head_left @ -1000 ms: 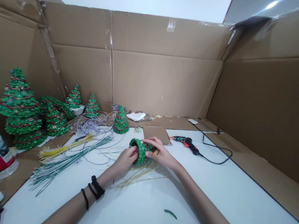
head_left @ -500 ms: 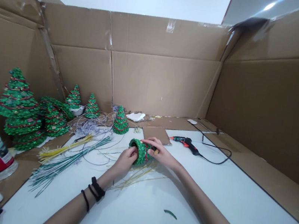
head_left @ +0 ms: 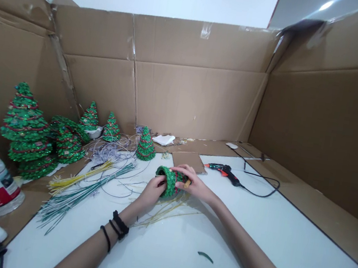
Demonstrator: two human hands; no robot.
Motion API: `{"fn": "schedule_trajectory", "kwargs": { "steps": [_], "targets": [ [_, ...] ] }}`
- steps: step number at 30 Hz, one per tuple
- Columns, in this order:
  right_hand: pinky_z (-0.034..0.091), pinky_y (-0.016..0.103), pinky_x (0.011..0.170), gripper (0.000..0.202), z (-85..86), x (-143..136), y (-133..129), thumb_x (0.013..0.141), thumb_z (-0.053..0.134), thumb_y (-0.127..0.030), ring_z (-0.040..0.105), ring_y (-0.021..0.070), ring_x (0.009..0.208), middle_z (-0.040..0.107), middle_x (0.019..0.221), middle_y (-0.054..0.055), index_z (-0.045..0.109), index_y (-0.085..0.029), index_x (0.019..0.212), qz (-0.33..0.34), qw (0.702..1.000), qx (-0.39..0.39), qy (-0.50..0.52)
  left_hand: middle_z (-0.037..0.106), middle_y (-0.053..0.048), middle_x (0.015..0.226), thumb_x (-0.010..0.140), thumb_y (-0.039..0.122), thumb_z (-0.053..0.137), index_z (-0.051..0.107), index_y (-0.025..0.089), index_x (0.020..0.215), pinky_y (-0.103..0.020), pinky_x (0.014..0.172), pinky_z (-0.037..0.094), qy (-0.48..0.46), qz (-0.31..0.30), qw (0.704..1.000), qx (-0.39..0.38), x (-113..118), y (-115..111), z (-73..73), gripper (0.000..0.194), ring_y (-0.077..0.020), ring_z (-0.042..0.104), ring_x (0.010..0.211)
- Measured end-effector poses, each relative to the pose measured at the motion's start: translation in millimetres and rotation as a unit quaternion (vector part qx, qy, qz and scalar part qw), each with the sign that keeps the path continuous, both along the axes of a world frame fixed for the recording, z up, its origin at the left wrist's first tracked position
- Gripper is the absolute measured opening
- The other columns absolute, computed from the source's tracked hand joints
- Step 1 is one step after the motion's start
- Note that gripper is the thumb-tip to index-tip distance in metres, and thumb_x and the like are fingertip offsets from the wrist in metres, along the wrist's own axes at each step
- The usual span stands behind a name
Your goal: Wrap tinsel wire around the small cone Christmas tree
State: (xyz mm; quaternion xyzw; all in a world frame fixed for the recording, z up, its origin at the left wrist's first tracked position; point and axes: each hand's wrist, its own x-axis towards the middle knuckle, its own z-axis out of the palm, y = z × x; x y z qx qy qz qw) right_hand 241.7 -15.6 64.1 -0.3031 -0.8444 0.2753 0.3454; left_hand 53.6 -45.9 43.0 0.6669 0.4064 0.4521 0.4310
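Both hands clamp a small green tree (head_left: 169, 181) lying on its side just above the bench (head_left: 252, 227): left hand (head_left: 151, 191) fingers at its open base, right hand (head_left: 193, 184) fingers round the tip. Best to steady the base and turn slowly.

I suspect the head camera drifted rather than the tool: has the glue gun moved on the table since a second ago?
No. The glue gun lies in the same spot beside the cardboard piece; both shifted together by a trifle, so only the camera moved.
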Motion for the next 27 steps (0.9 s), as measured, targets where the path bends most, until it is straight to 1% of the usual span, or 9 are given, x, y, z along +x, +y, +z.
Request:
{"fn": "schedule_trajectory", "kwargs": {
  "steps": [5,11,16,27],
  "targets": [
    [0.032,0.040,0.101,0.047,-2.7,-1.1,1.9,0.080,0.057,-0.049,0.041,0.0240,0.112,0.047,0.114,0.008,0.055,-0.026,0.121,-0.002,1.000,0.009,0.005,0.067,-0.004,0.080,0.074,0.022,0.051,0.067,0.011,0.091,-0.027,0.071,0.044,-0.028,0.018,0.999,-0.014,6.7,-1.3,-0.5,0.026,-0.0170,0.054,0.075],
    [0.032,0.041,0.100,0.045,-6.1,-1.9,3.6,0.080,0.058,-0.048,0.042,0.0243,0.111,0.048,0.114,0.007,0.055,-0.028,0.121,-0.009,1.000,0.016,0.004,0.067,-0.004,0.074,0.072,0.018,0.049,0.068,0.010,0.086,-0.026,0.068,0.044,-0.052,0.048,0.997,-0.035,11.2,-0.8,-0.5,0.025,-0.0169,0.054,0.073],
    [0.032,0.041,0.100,0.044,-6.4,-3.0,3.1,0.080,0.058,-0.046,0.042,0.0243,0.110,0.049,0.113,0.007,0.055,-0.028,0.121,-0.015,1.000,0.023,0.005,0.065,-0.003,0.069,0.071,0.017,0.050,0.068,0.009,0.080,-0.026,0.064,0.043,-0.047,0.048,0.997,-0.043,10.1,2.3,-3.4,0.022,-0.0147,0.052,0.064],
    [0.034,0.041,0.098,0.045,-2.3,-6.6,-4.7,0.082,0.057,-0.046,0.043,0.0245,0.109,0.049,0.114,0.008,0.053,-0.030,0.124,-0.023,0.999,0.039,0.008,0.062,-0.003,0.064,0.070,0.020,0.051,0.068,0.009,0.074,-0.024,0.060,0.040,-0.034,0.063,0.997,-0.032,7.5,1.5,-4.1,0.021,-0.0138,0.048,0.062]
  ]
}}
